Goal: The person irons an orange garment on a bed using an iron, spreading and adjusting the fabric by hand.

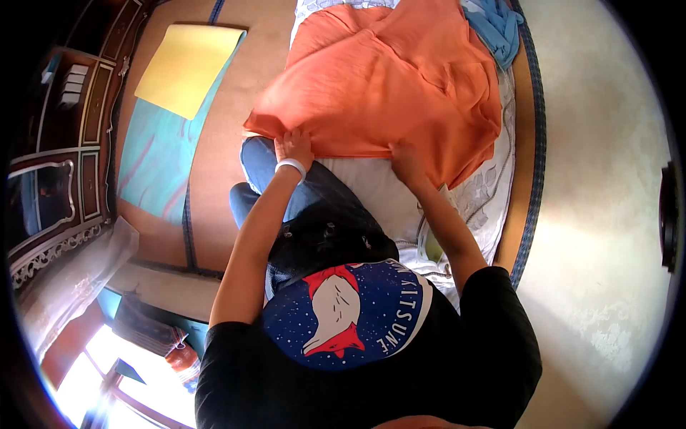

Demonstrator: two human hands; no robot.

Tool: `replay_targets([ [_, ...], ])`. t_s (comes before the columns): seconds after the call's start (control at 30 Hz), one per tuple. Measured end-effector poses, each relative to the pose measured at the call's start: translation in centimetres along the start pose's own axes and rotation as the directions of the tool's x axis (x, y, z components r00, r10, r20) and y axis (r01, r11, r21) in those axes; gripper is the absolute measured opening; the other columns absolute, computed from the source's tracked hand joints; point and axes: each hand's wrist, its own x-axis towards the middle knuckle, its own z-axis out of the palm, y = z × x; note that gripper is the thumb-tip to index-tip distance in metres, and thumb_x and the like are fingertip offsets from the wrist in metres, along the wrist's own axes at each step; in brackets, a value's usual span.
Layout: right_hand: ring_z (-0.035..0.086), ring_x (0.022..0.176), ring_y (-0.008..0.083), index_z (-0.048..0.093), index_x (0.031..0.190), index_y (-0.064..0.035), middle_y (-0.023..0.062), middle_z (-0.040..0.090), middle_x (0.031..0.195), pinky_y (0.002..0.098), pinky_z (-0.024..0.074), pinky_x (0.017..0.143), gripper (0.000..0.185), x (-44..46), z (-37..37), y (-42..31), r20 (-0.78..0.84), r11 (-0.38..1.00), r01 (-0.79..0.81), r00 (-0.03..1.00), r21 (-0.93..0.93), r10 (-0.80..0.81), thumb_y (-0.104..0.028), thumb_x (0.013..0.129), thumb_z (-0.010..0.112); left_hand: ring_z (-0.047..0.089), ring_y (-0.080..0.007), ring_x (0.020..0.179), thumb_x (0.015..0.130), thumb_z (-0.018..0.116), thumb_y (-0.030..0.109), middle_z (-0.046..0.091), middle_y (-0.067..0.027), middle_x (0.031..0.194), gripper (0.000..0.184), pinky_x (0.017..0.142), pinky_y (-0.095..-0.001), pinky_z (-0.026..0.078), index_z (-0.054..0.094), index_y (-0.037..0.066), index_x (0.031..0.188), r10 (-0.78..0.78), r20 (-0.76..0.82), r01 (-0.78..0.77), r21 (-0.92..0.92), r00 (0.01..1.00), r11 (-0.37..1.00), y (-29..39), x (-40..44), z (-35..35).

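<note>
Passage between left hand (294, 149) and right hand (409, 164) above orange cloth (371, 86); bent knee (259, 159) crowds left hand.

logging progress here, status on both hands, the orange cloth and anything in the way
Left hand on near edge of orange cloth; right hand closed on same edge. Cloth spread, creased. Blue cloth at far right, away from both hands.

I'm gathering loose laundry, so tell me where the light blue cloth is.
In the head view, the light blue cloth lies at the top right, just right of the orange cloth.
</note>
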Motion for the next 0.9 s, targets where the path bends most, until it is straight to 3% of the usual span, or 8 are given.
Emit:
replay_targets([
  [0.13, 0.059, 0.082, 0.0361, 0.061, 0.096, -0.0033, 0.0196, 0.061, 0.091, 0.0439, 0.0480, 0.071, 0.022, 0.3, -7.5, 0.8, 0.038, 0.985, -0.168, 0.985, -0.044, 0.170, -0.014, 0.078, 0.053, 0.051, -0.0253, 0.109, 0.073, 0.065, 0.023, 0.050, -0.0056, 0.122, 0.054, 0.094, -0.0473, 0.036, 0.048, 0.019, 0.124, 0.042, -0.059, -0.038, 0.060, 0.997, 0.997, 0.4, 0.6, 0.2],
  [0.3, 0.060, 0.083, 0.0362, 0.060, 0.101, -0.0103, 0.0167, 0.062, 0.089, 0.0453, 0.0477, 0.068, 0.028, -2.1, -12.4, 3.2, -0.185, 0.976, -0.219, 0.959, -0.005, 0.215, -0.009, 0.075, 0.050, 0.052, -0.0236, 0.107, 0.078, 0.055, 0.015, 0.051, -0.0071, 0.121, 0.043, 0.089, -0.0443, 0.038, 0.051, 0.018, 0.121, 0.255, -0.041, -0.248, 0.128, 0.966, 0.960, 0.6, 1.0, 2.0],
  [0.37, 0.060, 0.084, 0.0358, 0.060, 0.103, -0.0119, 0.0158, 0.062, 0.091, 0.0449, 0.0476, 0.069, 0.032, -3.4, -13.1, 5.5, -0.206, 0.947, -0.312, 0.935, -0.081, 0.290, -0.006, 0.074, 0.048, 0.054, -0.0234, 0.105, 0.078, 0.052, 0.013, 0.052, -0.0074, 0.120, 0.040, 0.087, -0.0430, 0.039, 0.054, 0.016, 0.117, 0.370, -0.095, -0.360, 0.107, 0.924, 0.927, 0.7, 0.2, 1.2],
  [0.4, 0.060, 0.085, 0.0356, 0.059, 0.103, -0.0122, 0.0152, 0.062, 0.093, 0.0443, 0.0476, 0.069, 0.033, -4.2, -13.6, 6.4, -0.167, 0.906, -0.398, 0.912, -0.142, 0.375, -0.005, 0.073, 0.048, 0.051, -0.0245, 0.107, 0.081, 0.049, 0.014, 0.056, -0.0095, 0.111, 0.024, 0.090, -0.0465, 0.037, 0.062, 0.014, 0.102, 0.422, 0.016, -0.422, 0.002, 0.906, 0.906, 1.2, 0.1, 0.6],
  [0.5, 0.059, 0.086, 0.0364, 0.060, 0.101, -0.0113, 0.0137, 0.062, 0.096, 0.0444, 0.0469, 0.071, 0.030, -6.0, -14.7, 8.9, -0.260, 0.887, -0.460, 0.863, -0.046, 0.434, -0.006, 0.075, 0.046, 0.055, -0.0264, 0.104, 0.081, 0.048, 0.012, 0.059, -0.0092, 0.106, 0.022, 0.088, -0.0467, 0.039, 0.062, 0.012, 0.097, 0.648, -0.198, -0.633, 0.142, 0.735, 0.761, 3.3, -1.8, -0.3],
  [0.6, 0.059, 0.087, 0.0365, 0.060, 0.099, -0.0115, 0.0131, 0.061, 0.096, 0.0440, 0.0466, 0.072, 0.027, -7.7, -13.8, 12.0, -0.245, 0.803, -0.578, 0.807, -0.143, 0.537, -0.007, 0.076, 0.046, 0.057, -0.0279, 0.100, 0.079, 0.051, 0.011, 0.061, -0.0092, 0.102, 0.022, 0.086, -0.0445, 0.042, 0.062, 0.011, 0.098, 0.725, 0.040, -0.705, -0.200, 0.688, 0.680, 5.2, -2.6, 1.0],
  [0.83, 0.060, 0.089, 0.0343, 0.061, 0.098, -0.0127, 0.0119, 0.061, 0.098, 0.0428, 0.0474, 0.073, 0.024, -8.7, -11.3, 12.7, -0.168, 0.880, -0.469, 0.876, -0.074, 0.453, -0.010, 0.082, 0.044, 0.057, -0.0299, 0.095, 0.075, 0.055, 0.010, 0.060, -0.0126, 0.094, 0.020, 0.085, -0.0434, 0.043, 0.062, 0.008, 0.094, 0.701, 0.210, -0.632, -0.315, 0.681, 0.708, 4.4, -2.6, 0.3],
  [0.9, 0.060, 0.089, 0.0339, 0.062, 0.097, -0.0130, 0.0117, 0.061, 0.097, 0.0432, 0.0480, 0.073, 0.023, -8.2, -11.6, 12.1, -0.090, 0.859, -0.480, 0.877, -0.178, 0.471, -0.010, 0.082, 0.045, 0.057, -0.0304, 0.093, 0.076, 0.054, 0.011, 0.060, -0.0127, 0.093, 0.019, 0.085, -0.0442, 0.043, 0.062, 0.008, 0.093, 0.701, 0.198, -0.632, -0.318, 0.685, 0.707, 4.3, -2.8, 0.3],
])
